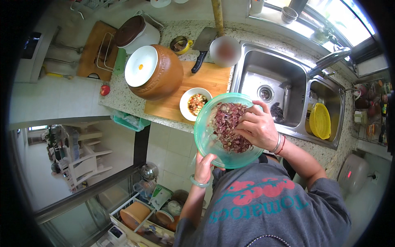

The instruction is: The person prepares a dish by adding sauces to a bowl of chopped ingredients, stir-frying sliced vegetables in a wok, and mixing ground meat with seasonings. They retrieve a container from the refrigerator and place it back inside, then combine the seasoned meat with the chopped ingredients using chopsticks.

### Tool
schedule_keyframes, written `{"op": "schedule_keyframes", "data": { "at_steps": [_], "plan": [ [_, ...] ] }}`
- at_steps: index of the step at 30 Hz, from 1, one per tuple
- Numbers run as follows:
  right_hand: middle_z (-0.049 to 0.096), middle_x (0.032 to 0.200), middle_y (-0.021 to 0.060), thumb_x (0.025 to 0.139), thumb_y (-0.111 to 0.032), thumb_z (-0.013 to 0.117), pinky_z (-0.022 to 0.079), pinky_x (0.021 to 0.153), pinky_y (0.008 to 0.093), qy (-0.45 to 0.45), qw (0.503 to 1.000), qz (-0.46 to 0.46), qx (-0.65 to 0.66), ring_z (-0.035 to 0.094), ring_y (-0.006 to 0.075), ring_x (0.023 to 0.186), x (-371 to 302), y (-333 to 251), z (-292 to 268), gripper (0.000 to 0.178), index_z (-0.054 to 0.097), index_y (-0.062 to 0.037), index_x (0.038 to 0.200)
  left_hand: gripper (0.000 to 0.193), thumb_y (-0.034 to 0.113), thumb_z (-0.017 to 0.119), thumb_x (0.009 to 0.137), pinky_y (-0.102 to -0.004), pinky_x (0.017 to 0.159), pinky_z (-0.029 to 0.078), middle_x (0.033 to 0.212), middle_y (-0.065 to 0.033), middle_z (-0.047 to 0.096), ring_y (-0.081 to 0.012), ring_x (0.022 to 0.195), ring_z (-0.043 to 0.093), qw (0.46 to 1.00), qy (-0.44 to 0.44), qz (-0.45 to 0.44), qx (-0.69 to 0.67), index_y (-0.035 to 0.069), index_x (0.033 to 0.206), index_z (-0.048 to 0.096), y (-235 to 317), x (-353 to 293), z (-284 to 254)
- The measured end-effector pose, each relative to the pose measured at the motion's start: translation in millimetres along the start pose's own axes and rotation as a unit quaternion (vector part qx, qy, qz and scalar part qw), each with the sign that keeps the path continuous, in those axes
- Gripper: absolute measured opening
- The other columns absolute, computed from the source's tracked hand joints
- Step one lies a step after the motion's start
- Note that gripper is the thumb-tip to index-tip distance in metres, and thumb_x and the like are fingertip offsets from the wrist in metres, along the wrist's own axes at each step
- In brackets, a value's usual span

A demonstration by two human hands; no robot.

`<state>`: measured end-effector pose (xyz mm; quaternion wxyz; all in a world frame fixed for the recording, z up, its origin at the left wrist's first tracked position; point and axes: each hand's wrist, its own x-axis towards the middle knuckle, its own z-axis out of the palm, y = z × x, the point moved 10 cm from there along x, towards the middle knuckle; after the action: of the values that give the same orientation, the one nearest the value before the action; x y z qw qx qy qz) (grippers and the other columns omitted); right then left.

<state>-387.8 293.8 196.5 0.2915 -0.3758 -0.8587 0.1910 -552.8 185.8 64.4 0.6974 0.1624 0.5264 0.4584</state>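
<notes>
A translucent green bowl (200, 138) is tilted in front of me at the counter's edge. My left hand (204, 166) is closed on its near rim, thumb along the outside. Inside lie many dark red pieces that look like sliced meat (226, 123), mixed with pale bits. My right hand (261, 127) reaches in over the right rim, its fingers bent down into the meat; the fingertips are partly hidden. Just beyond the bowl's left side, a small white bowl (184, 108) of chopped red and pale seasoning in dark liquid rests on the wooden cutting board (216, 76).
A brown jar (168, 74) topped by a white dish (138, 68) stands at left. A cleaver (204, 40) lies behind, beside a white bowl (234, 53) with reddish contents. The steel sink (271, 61) is right, with a yellow basket (320, 121) in its smaller basin.
</notes>
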Motion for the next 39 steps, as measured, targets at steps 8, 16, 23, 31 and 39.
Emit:
{"op": "schedule_keyframes", "data": {
  "at_steps": [8, 16, 23, 31, 39],
  "plan": [
    [0.066, 0.079, 0.0049, 0.093, -0.017, 0.063, 0.05, 0.063, 0.0236, 0.12, 0.816, 0.393, 0.407, 0.062, 0.009, 0.071, -6, 112, 115, 0.019, 0.066, 0.002, 0.097, 0.082, 0.004, 0.044, 0.074, -0.0353, 0.044, 0.056, 0.141, -0.0238, 0.041, -0.0278, 0.076, 0.067, 0.998, 0.052, 0.017, 0.025, 0.017, 0.152, 0.019, 49, -13, -102],
    [0.063, 0.07, 0.0053, 0.091, -0.036, 0.065, 0.053, 0.052, 0.0261, 0.012, 0.752, 0.535, 0.386, 0.061, 0.0108, 0.059, -23, 128, 213, 0.04, 0.061, 0.0035, 0.095, 0.08, 0.002, 0.044, 0.078, -0.0379, 0.047, 0.056, 0.146, -0.0254, 0.034, -0.0286, 0.074, 0.066, 0.999, 0.046, 0.012, -0.019, 0.016, 0.152, 0.016, 60, -2, -147],
    [0.067, 0.071, 0.0211, 0.095, -0.021, 0.044, 0.057, 0.059, 0.0354, -0.034, 0.871, 0.446, 0.204, 0.068, 0.0265, 0.058, 9, 115, 210, 0.033, 0.06, 0.0071, 0.091, 0.08, 0.007, 0.043, 0.074, -0.0379, 0.046, 0.055, 0.143, -0.0259, 0.038, -0.0273, 0.071, 0.066, 0.997, 0.071, 0.009, 0.007, 0.015, 0.151, 0.022, 58, -3, -156],
    [0.066, 0.069, 0.0132, 0.099, -0.017, 0.04, 0.058, 0.052, 0.0313, 0.173, 0.769, 0.512, 0.341, 0.067, 0.0211, 0.057, -73, 140, 150, 0.029, 0.055, 0.0074, 0.095, 0.074, 0.006, 0.043, 0.079, -0.0398, 0.053, 0.057, 0.147, -0.024, 0.033, -0.0295, 0.078, 0.067, 0.999, 0.041, -0.005, -0.023, 0.013, 0.15, 0.023, 43, 24, -139],
    [0.066, 0.072, 0.012, 0.098, -0.017, 0.04, 0.059, 0.054, 0.0292, 0.32, 0.712, 0.556, 0.284, 0.069, 0.0191, 0.061, -170, 133, 47, 0.028, 0.056, 0.0056, 0.097, 0.077, 0.008, 0.049, 0.079, -0.0409, 0.06, 0.061, 0.136, -0.0158, 0.044, -0.0305, 0.094, 0.064, 0.998, 0.004, -0.062, 0.012, 0.019, 0.15, 0.022, 14, 93, -99]
  ]
}}
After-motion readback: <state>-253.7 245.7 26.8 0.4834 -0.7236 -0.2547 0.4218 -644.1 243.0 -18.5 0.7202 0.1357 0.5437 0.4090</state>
